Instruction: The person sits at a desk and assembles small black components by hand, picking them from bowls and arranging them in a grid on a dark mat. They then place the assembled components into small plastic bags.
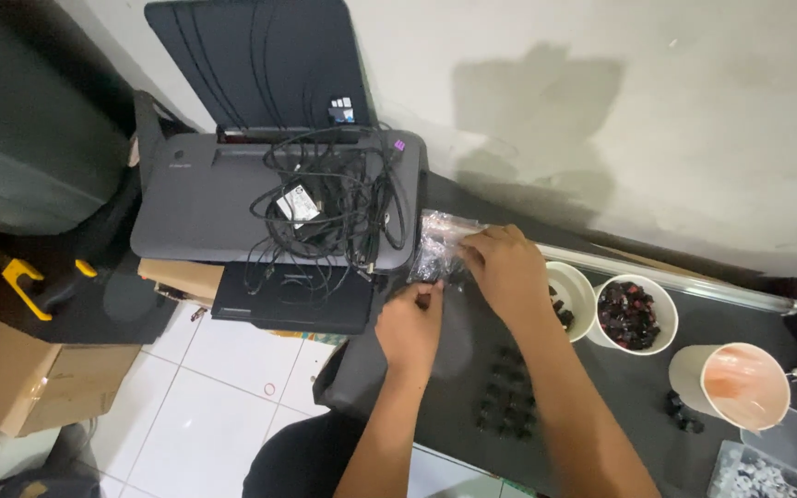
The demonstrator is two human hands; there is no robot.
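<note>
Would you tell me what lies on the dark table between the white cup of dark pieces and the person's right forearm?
In the head view, another white cup stands there, partly hidden behind the right forearm.

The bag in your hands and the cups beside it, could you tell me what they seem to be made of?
The bag, held by both the left hand and the right hand, looks like thin clear plastic film: see-through, crinkled, with glossy highlights. The cups look like white paper or thin plastic: matte, smooth walls with rolled rims; the look leaves it open.
</note>
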